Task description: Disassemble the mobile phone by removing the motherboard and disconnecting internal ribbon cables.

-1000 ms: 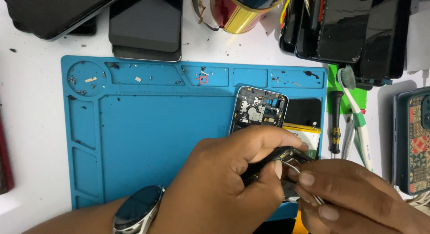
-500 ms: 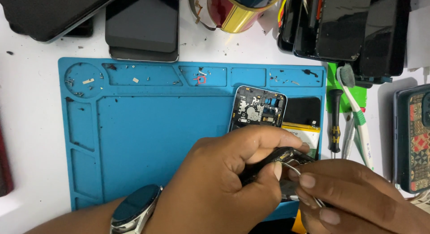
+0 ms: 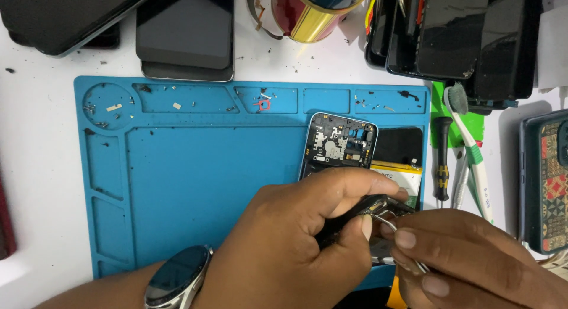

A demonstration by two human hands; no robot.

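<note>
Left hand (image 3: 296, 244): nearest the camera, fingers curled narrow and pinching a small dark circuit board (image 3: 378, 207) between thumb and forefinger; a round-faced wristwatch (image 3: 177, 276) with a glossy dark dial sits on the wrist.
Right hand (image 3: 473, 261): low right, fingers pressed together on thin metal tweezers (image 3: 390, 226) whose tips touch the underside of the board.
Circuit board: black, flat and irregular in outline, lifted just above the lower half of the phone, which both hands hide.
Opened smartphone (image 3: 340, 144): lies back-off on the mat, just beyond the left hand; rounded corners, dark inner frame with grey metal shields showing at the top end.
Battery (image 3: 402, 176): flat, white and yellow-green label, just right of the phone, partly covered by the left forefinger; a black glossy panel (image 3: 399, 144) lies behind it.
Repair mat (image 3: 195, 184): blue, rubbery, rectangular, with shallow moulded trays along its far and left edges holding specks, tiny screws and a small red square ring (image 3: 264, 105).
Right of the mat: a black-handled screwdriver (image 3: 441, 161), a white toothbrush (image 3: 470, 149) with grey bristles, and a phone in a patterned case (image 3: 547, 179) at the frame edge.
Tabletop (image 3: 35, 167): white, dusty.
Far edge: dark glossy phones (image 3: 186, 34) stacked at left, more black screens (image 3: 455, 31) stacked at right, and a shiny red-and-gold can (image 3: 310, 10) between them.
</note>
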